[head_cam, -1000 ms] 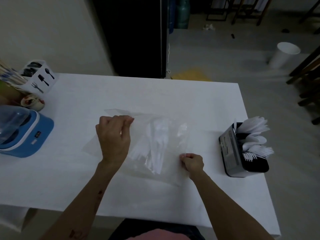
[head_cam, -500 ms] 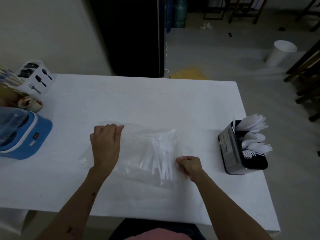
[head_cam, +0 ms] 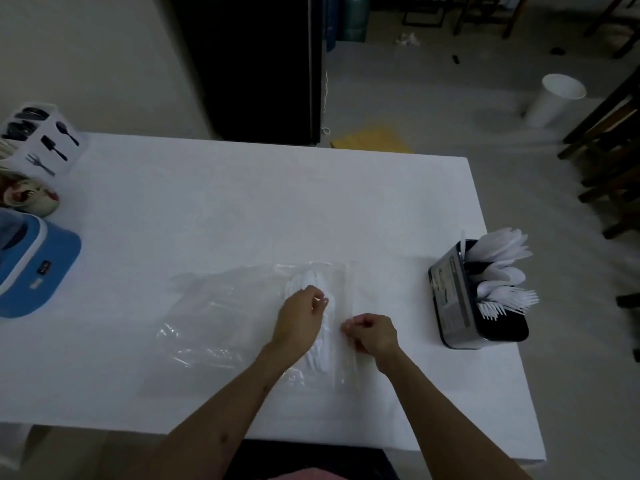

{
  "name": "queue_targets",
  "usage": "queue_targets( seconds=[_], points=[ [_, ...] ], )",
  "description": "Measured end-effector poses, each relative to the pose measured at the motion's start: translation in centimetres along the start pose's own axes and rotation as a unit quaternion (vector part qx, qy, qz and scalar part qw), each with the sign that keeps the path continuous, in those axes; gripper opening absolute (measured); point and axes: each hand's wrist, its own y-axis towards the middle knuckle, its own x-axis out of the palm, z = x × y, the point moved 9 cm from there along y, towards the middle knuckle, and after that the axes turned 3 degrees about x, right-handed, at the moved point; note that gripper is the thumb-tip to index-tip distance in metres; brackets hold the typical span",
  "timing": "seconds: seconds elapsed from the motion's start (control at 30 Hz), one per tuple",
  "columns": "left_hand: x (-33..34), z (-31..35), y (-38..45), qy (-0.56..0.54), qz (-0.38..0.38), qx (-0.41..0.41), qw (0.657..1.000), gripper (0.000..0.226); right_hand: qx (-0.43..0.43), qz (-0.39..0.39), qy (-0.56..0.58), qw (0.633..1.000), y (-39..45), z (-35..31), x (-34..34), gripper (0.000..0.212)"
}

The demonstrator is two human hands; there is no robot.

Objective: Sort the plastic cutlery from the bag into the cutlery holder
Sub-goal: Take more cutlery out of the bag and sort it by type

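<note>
I saw one clear bag under my left hand, its fingers pinching the plastic cutlery inside — right hand pinched the bag's edge; one holder, right of it, held white cutlery.

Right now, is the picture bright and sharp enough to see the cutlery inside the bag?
Head view: dim and soft; the clear bag shows only by faint glare, the cutlery inside is a white blur; wide-angle lens bends the table edges.

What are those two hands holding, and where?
The right hand pinches the clear plastic bag at its right edge; the left hand rests on the white cutlery inside, grip unclear.
</note>
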Motion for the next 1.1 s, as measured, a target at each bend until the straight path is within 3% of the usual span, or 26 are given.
queue_targets(
  seconds=[0.1, 0.27, 0.37, 0.57, 0.7, 0.8, 0.87, 1.0, 1.1],
  points=[
    [3.6, 0.0, 1.8, -0.007, -0.072, -0.078, 0.994, 0.032, -0.012, 0.003, -0.017, 1.0, 0.0, -0.1, 0.1, 0.011],
    [5.4, -0.7, 2.6, 0.009, -0.083, -0.141, 0.986, 0.027, -0.02, 0.003, -0.034, 0.999, 0.1, 0.2, 0.1, 0.019],
    [5.2, -1.1, 2.5, -0.023, -0.059, -0.149, 0.987, 0.019, -0.023, 0.0, -0.017, 1.0, -0.1, 0.3, -0.2, 0.024],
    [5.0, -1.0, 1.8, -0.061, -0.044, -0.159, 0.984, 0.033, -0.026, -0.007, -0.044, 0.999, -0.1, -0.1, 0.2, 0.03],
    [5.0, -1.0, 1.8, -0.043, -0.041, -0.154, 0.986, 0.022, -0.032, -0.01, -0.055, 0.998, -0.3, -0.4, 0.8, 0.03],
    [4.8, -1.7, 1.6, -0.059, -0.022, -0.152, 0.986, 0.02, -0.011, -0.021, 0.019, 1.0, -0.6, 0.0, 0.5, 0.034],
    [4.5, -2.1, 1.4, -0.115, -0.007, -0.155, 0.981, 0.02, 0.015, 0.013, 0.072, 0.997, -0.6, 0.7, -0.4, 0.034],
    [4.0, -2.9, 0.9, -0.2, 0.011, -0.183, 0.963, 0.028, -0.013, 0.176, -0.134, 0.975, -0.6, 0.4, -2.9, 0.029],
    [2.6, -4.2, 0.8, -0.225, 0.06, -0.2, 0.952, 0.032, -0.02, 0.193, -0.165, 0.967, -0.6, -0.1, -3.1, 0.025]
  ],
)
